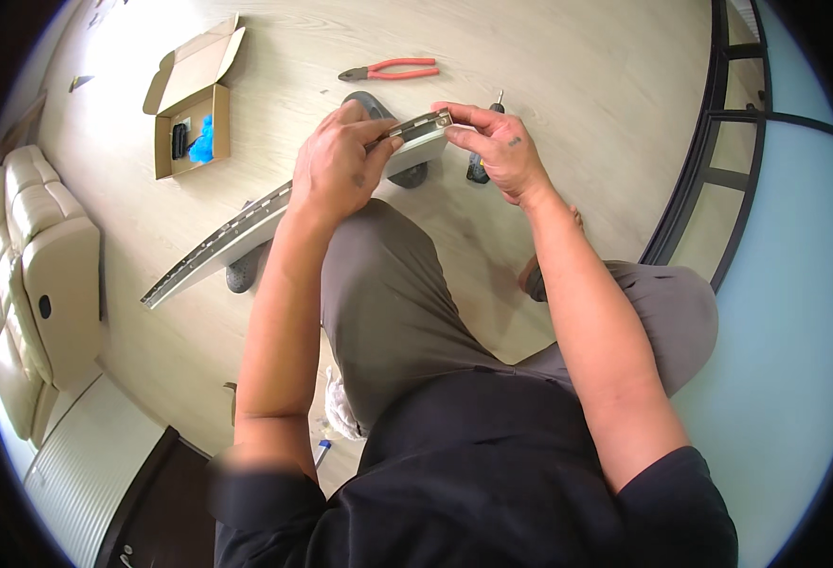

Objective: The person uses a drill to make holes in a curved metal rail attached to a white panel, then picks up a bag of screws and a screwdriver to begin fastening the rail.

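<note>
A long, narrow pale panel (265, 220) with a dark slotted metal strip along its upper edge slants from the lower left up to its raised right end. My left hand (333, 163) is closed over it near that end, thumb and fingers on the strip. My right hand (503, 156) pinches the very tip, where a small metal fitting (444, 119) shows between thumb and forefinger. Whether a separate small part is in that pinch cannot be seen. Dark grey rounded objects (409, 176) lie under and beside the panel, partly covered by it.
Red-handled pliers (402, 68) lie beyond my hands. A dark-handled screwdriver (478, 170) is beside my right hand. An opened cardboard box (219, 123) holds something blue and a black item. A cream sofa (66, 284) stands left, a black frame (696, 180) right. My bent leg is below the panel.
</note>
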Tool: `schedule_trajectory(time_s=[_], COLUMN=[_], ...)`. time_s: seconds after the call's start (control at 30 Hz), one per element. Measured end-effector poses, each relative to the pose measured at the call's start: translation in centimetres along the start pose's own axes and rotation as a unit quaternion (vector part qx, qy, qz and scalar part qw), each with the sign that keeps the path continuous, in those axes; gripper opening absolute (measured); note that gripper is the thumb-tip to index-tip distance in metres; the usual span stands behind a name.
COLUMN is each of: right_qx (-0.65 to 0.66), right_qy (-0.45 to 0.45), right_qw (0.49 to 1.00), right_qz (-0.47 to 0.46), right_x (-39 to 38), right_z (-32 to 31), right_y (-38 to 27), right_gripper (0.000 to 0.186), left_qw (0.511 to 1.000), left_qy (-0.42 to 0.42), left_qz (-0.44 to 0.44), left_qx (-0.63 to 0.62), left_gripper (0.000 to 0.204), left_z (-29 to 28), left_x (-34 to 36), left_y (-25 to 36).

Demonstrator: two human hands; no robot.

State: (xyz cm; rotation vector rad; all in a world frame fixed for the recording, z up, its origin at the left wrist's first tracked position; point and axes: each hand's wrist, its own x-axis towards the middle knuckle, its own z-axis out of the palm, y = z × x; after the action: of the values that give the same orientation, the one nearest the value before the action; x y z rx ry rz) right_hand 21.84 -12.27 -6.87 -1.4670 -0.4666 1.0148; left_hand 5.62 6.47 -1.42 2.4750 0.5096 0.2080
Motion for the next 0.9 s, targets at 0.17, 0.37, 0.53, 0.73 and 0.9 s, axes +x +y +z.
schedule_trajectory(time_s=[0.17, 0.37, 0.53, 0.73, 0.9], right_qx=[0.03, 0.049, 0.063, -0.034, -0.013], right_qy=[0.015, 0.016, 0.015, 0.024, 0.062], right_qw=[0.999, 0.998, 0.997, 0.998, 0.998], right_qz=[0.007, 0.022, 0.037, -0.057, -0.025], right_x=[0.3, -0.5, -1.1, -0.8, -2.5], right_z=[0.1, 0.4, 0.0, 2.8, -0.3], right_y=[0.7, 0.4, 0.3, 2.4, 3.0], right_gripper=[0.035, 0.031, 0.031, 0.02, 0.015], left_qw=[1.0, 0.997, 0.998, 0.998, 0.995], left_qy=[0.004, 0.046, 0.057, 0.061, 0.08], left_qz=[0.009, 0.036, 0.014, 0.0, 0.04], left_qx=[0.016, 0.042, 0.035, 0.029, 0.031], left_gripper=[0.025, 0.024, 0.024, 0.018, 0.008], left_z=[0.2, 0.6, 1.5, 1.8, 0.9], left_x=[0.1, -1.0, -1.7, -3.5, -4.9], left_y=[0.6, 1.5, 2.2, 0.1, 0.1])
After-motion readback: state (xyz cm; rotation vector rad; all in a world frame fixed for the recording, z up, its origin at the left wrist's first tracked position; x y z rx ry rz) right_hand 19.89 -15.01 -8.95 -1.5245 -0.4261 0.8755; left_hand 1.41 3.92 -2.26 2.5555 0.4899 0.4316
